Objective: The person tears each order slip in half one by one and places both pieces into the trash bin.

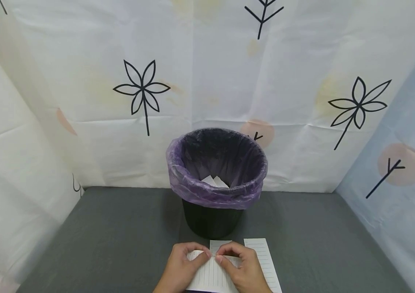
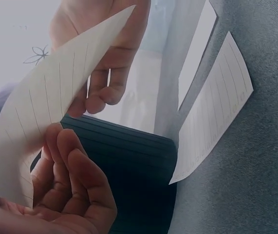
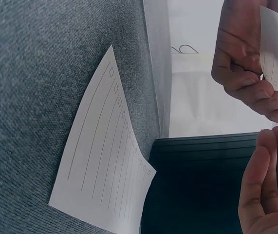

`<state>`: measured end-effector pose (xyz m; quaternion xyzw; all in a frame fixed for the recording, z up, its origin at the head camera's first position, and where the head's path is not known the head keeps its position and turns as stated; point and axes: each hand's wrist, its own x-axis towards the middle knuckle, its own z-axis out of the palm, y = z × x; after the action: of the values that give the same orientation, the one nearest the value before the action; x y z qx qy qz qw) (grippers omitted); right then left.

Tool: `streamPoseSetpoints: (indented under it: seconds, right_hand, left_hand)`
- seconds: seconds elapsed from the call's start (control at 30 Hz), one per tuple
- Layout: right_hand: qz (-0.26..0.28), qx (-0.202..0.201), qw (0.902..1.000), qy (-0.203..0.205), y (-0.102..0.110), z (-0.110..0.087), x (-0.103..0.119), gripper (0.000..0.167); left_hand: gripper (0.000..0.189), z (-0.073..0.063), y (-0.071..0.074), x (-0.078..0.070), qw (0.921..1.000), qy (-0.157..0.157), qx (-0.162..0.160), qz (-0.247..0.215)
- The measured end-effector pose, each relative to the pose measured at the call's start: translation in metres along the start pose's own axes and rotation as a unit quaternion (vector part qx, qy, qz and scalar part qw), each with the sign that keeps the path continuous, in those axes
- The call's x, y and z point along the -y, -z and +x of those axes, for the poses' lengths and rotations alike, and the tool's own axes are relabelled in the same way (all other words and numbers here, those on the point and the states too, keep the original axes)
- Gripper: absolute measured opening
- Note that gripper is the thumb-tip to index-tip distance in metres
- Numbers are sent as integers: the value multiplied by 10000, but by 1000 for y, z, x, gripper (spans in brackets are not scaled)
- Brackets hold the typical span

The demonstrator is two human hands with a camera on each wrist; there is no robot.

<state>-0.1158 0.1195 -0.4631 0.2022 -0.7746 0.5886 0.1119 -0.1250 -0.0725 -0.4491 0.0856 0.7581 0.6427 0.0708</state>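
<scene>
My left hand [image 1: 182, 266] and right hand [image 1: 246, 269] pinch one lined paper sheet [image 1: 212, 276] along its far edge, their fingertips close together near the middle. In the left wrist view the held sheet [image 2: 46, 92] bows in a curve and hangs above the table. Beyond the fingertips a small piece of paper [image 1: 220, 244] lies on the table. To the right of my right hand lies a lined strip of paper [image 1: 263, 258]. The right wrist view shows a lined sheet with small printed squares [image 3: 102, 151] on the table.
A black bin [image 1: 211, 221] stands just past my hands, lined with a purple plastic bag [image 1: 216, 199] folded over its rim. White paper pieces [image 1: 214, 182] lie inside it. The grey tabletop [image 1: 119, 244] meets a patterned cloth backdrop [image 1: 222, 73] behind and at both sides.
</scene>
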Motion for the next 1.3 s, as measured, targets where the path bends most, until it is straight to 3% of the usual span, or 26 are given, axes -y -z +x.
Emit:
streamPoseSetpoints:
  seconds: [0.23,0.6,1.3]
  right_hand:
    - [30,-89,9999,-44,0,2,2,7]
    - [137,-284,9984,-468,-3,2,3,7]
    - [226,-529,9980,-253,-4,1,-2,13]
  left_hand:
    - [13,3,0,0,9997,155,-44,-184]
    - [20,4,1,3,9985,183,31,-507]
    - [21,5,4,8,9990,-299,-78,-324]
